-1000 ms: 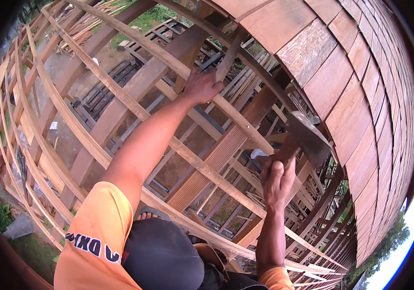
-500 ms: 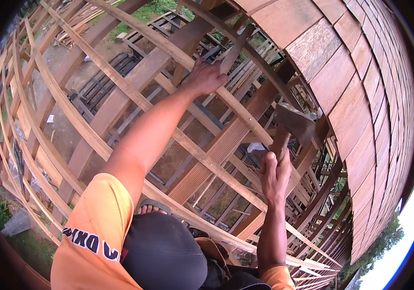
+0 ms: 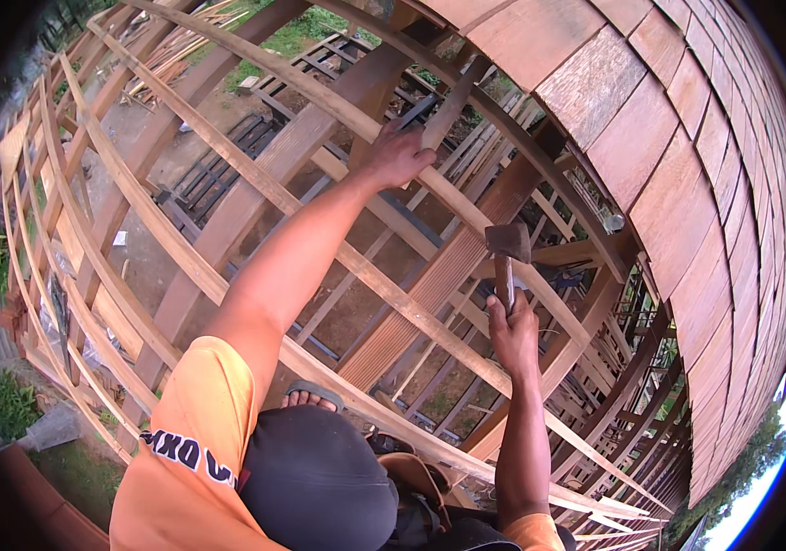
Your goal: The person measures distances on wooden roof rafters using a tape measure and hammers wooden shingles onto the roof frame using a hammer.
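My right hand (image 3: 514, 332) is closed round the wooden handle of a hatchet (image 3: 508, 242). Its dark metal head points up and away, over a long wooden batten (image 3: 466, 213). Farther up the same batten, my left hand (image 3: 397, 158) has its fingers wrapped round the wood. A short brown wooden piece (image 3: 454, 106) rises from beside that hand toward the shingled edge. A dark narrow strip shows just above the left fingers; I cannot tell whether the hand holds it.
Overlapping wooden shingles (image 3: 595, 87) cover the right side. Curved battens and thick rafters (image 3: 255, 179) form an open frame, with ground and stacked timber far below through the gaps. My sandalled foot (image 3: 315, 397) rests near a lower batten, beside my dark-clothed knee (image 3: 320, 477).
The hatchet has moved left, and its blurred head now appears sharp. My left hand stays at the same place on the batten. The whole view has shifted slightly.
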Tool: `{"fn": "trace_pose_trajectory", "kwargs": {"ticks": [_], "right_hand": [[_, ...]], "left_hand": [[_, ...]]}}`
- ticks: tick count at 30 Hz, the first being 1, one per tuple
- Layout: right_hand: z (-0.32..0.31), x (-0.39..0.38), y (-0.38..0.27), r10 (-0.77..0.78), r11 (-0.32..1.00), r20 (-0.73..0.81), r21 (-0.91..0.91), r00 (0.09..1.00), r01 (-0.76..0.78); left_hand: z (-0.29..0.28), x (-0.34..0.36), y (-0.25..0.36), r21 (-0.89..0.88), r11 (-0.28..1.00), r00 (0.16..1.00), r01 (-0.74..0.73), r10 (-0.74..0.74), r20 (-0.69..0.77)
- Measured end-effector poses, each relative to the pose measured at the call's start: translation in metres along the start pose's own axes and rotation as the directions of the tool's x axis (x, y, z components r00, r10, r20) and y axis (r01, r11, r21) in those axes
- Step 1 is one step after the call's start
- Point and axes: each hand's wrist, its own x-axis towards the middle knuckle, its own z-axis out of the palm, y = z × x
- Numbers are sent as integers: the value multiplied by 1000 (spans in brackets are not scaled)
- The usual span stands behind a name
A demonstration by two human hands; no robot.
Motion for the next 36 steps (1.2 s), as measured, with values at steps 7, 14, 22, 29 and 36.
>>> {"fn": "trace_pose_trajectory", "kwargs": {"ticks": [7, 14, 22, 29, 36], "right_hand": [[1, 19, 28, -77, 995, -212, 47, 974, 89], [6, 80, 58, -506, 855, -374, -338, 777, 393], [1, 112, 71, -145, 979, -169, 118, 975, 166], [-11, 123, 65, 20, 999, 10, 30, 1000, -20], [-11, 115, 57, 77, 991, -8, 114, 997, -76]], "left_hand": [[-18, -107, 49, -411, 903, 975, 125, -188, -115], [-141, -306, 80, -538, 666, 764, 517, -642, -59], [-285, -431, 231, -409, 676, 281, 613, -670, -687], [-351, -369, 360, -407, 761, 309, 505, -600, -737], [-394, -260, 333, -517, 638, 490, 570, -770, -410]]}}
